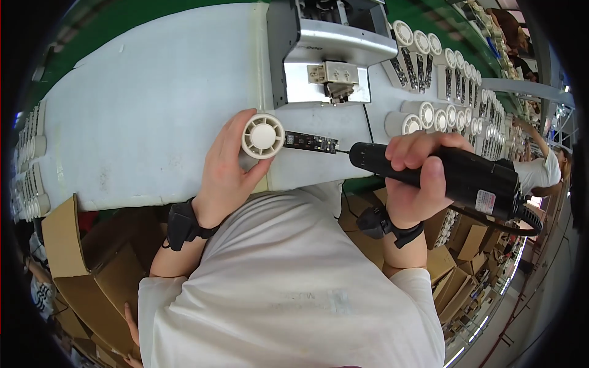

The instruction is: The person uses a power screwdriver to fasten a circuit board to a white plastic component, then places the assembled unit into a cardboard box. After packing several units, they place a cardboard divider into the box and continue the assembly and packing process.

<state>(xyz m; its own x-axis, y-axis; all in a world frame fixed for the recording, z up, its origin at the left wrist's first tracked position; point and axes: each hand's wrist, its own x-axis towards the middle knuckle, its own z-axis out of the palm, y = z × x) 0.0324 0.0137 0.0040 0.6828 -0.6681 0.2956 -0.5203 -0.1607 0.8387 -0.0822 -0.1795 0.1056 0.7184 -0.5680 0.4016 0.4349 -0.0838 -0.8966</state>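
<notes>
My left hand (228, 165) is wrapped round a white round-headed housing (263, 136), with its spoked vent face turned up. Out of its right side runs a narrow black circuit board (311, 142) with small components. A black electric screwdriver (454, 172), lying nearly level, is gripped in my right hand (423, 175). Its thin bit points left and meets the right end of the board; whether it sits in a screw is too small to tell. Both parts are over the near edge of the white table (159, 110).
A grey metal machine (334, 46) stands at the table's back. Several similar white housings (410, 124) line the right side, with more (38, 147) at the far left. Cardboard boxes (92, 264) sit below. A cable (529, 224) trails from the screwdriver. A co-worker (543, 172) is at far right.
</notes>
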